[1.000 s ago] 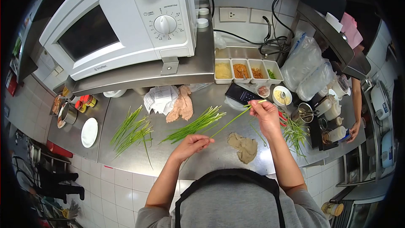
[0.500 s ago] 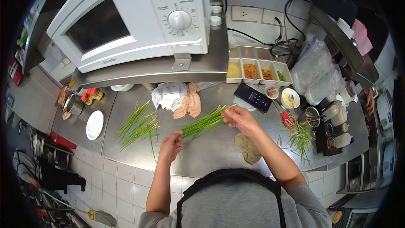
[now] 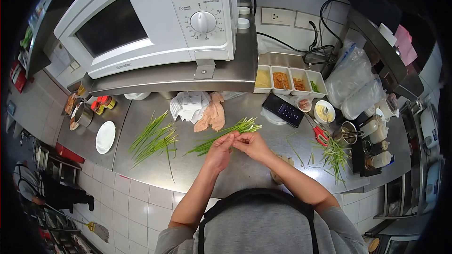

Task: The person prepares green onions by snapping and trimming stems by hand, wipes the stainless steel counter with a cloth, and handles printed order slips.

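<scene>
A bunch of green chives point(image 3: 246, 125) with pale cut ends slants across the steel counter, passing behind my fingers. My left hand point(image 3: 219, 152) is closed at the middle of that bunch. Pinched fingers of my right hand point(image 3: 253, 146) meet the left fingertips; what they hold, if anything, is hidden. To the left lies a second, looser pile of chives point(image 3: 155, 142). On the right, trimmed green blades point(image 3: 335, 160) lie beside red-handled scissors point(image 3: 321, 136). A beige cloth point(image 3: 277, 175) is partly covered by my right forearm.
A white microwave point(image 3: 155, 23) stands on a steel shelf point(image 3: 174, 83) above the counter point(image 3: 245, 174). Behind are a pinkish cloth point(image 3: 212, 114), a phone point(image 3: 283, 110), food tubs point(image 3: 281, 81) and a small bowl point(image 3: 325, 111). A white plate point(image 3: 105, 137) sits left. Another person point(image 3: 35, 183) stands at far left.
My hands have come together at the middle of the bunch. The right hand has left the pale ends and moved left; the left hand has moved right. A mop at lower left has shifted left.
</scene>
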`<action>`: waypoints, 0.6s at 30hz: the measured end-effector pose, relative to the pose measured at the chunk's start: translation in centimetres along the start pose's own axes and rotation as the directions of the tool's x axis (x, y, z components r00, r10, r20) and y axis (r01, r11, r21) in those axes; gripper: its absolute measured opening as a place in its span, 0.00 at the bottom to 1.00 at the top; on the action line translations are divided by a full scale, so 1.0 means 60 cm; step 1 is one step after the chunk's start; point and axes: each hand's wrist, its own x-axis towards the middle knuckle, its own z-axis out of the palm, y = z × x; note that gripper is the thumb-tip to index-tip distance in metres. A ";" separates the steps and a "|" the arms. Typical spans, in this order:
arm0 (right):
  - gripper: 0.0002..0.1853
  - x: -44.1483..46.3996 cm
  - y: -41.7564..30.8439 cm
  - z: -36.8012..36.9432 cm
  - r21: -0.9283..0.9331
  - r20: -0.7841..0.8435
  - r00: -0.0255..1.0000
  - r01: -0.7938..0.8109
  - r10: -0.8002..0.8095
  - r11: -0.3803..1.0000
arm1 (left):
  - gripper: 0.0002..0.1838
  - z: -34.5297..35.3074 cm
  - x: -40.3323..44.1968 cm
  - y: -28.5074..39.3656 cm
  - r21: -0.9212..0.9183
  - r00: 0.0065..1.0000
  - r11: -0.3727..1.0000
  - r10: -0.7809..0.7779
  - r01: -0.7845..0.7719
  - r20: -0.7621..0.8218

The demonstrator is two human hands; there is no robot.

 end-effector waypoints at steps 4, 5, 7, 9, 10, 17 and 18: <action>0.05 -0.008 -0.004 -0.003 -0.014 0.031 0.998 0.052 -0.052 0.999 | 0.13 0.006 0.001 -0.001 -0.205 0.999 0.979 -0.028 0.019 -0.041; 0.05 -0.011 0.002 -0.003 -0.040 0.040 0.997 0.069 -0.067 0.997 | 0.13 0.004 0.004 0.005 -0.228 0.996 0.973 0.004 -0.023 -0.084; 0.05 -0.015 -0.005 -0.005 0.047 0.002 1.000 0.012 -0.012 0.999 | 0.13 0.002 0.008 0.027 -0.271 0.984 0.956 0.065 -0.110 -0.169; 0.05 -0.014 -0.021 -0.015 0.279 -0.061 0.988 -0.119 0.142 0.953 | 0.13 -0.012 0.006 0.029 -0.027 0.990 0.992 0.123 -0.125 -0.068; 0.05 -0.009 -0.021 -0.020 0.324 -0.105 0.985 -0.095 0.136 0.941 | 0.13 -0.017 0.002 0.027 0.097 0.990 0.985 0.143 -0.141 -0.016; 0.05 0.014 -0.022 -0.057 0.417 -0.284 0.951 0.007 0.123 0.909 | 0.14 -0.042 -0.052 -0.021 0.230 0.981 0.958 -0.187 0.170 0.056; 0.05 0.016 -0.022 -0.057 0.405 -0.300 0.947 0.016 0.116 0.914 | 0.13 -0.046 -0.058 -0.024 0.242 0.982 0.956 -0.181 0.165 0.047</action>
